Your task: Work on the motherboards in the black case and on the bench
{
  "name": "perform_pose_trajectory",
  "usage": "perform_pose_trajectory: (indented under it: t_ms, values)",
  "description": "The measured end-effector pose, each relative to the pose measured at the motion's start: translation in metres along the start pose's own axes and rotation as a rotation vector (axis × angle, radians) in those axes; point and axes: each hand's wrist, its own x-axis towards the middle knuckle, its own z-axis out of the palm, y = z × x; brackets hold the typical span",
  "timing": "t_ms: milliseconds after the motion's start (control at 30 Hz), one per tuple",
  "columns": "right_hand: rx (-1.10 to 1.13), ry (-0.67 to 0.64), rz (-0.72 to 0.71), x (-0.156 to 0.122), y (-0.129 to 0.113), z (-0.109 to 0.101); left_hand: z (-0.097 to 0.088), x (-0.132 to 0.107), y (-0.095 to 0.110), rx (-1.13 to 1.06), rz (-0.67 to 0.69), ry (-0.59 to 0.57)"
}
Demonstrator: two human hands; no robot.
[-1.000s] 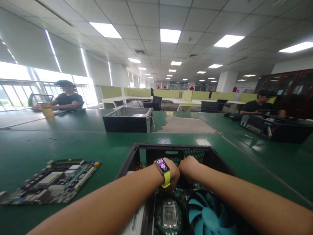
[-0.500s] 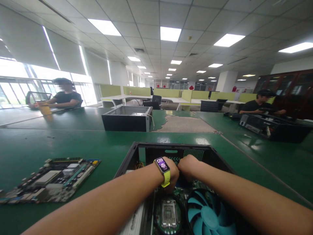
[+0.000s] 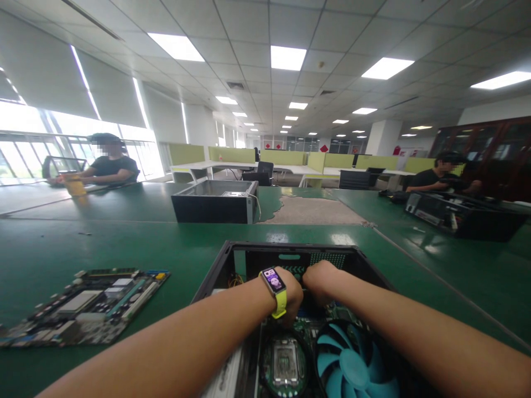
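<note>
An open black computer case (image 3: 215,271) lies on the green table in front of me. Inside it sit a green motherboard with a bare CPU socket (image 3: 286,362) and a blue fan (image 3: 352,362). My left hand (image 3: 292,296), with a yellow-strapped watch on its wrist, and my right hand (image 3: 321,279) reach down side by side into the far part of the case. Both are curled with knuckles up; their fingertips are hidden, so what they grip is unclear.
A loose motherboard (image 3: 87,304) lies on the table at left. Another open case (image 3: 215,202) stands further back. One person (image 3: 110,163) sits at far left, another person (image 3: 442,174) at far right behind a dark case (image 3: 460,215).
Both hands stay in the same spot inside the case. The view has shifted slightly.
</note>
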Motion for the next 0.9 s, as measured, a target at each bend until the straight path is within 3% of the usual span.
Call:
perform_pose_trajectory:
  t_ms: [333,900]
  values:
    - [-0.102,-0.113,0.002,-0.0062,-0.0026,-0.0059,-0.0028,-0.0055,0.0009,0.026,0.039,-0.023]
    - [-0.098,-0.076,0.013,-0.0015,0.0023,-0.0019,0.0033,0.0043,-0.0024,-0.061,0.020,0.026]
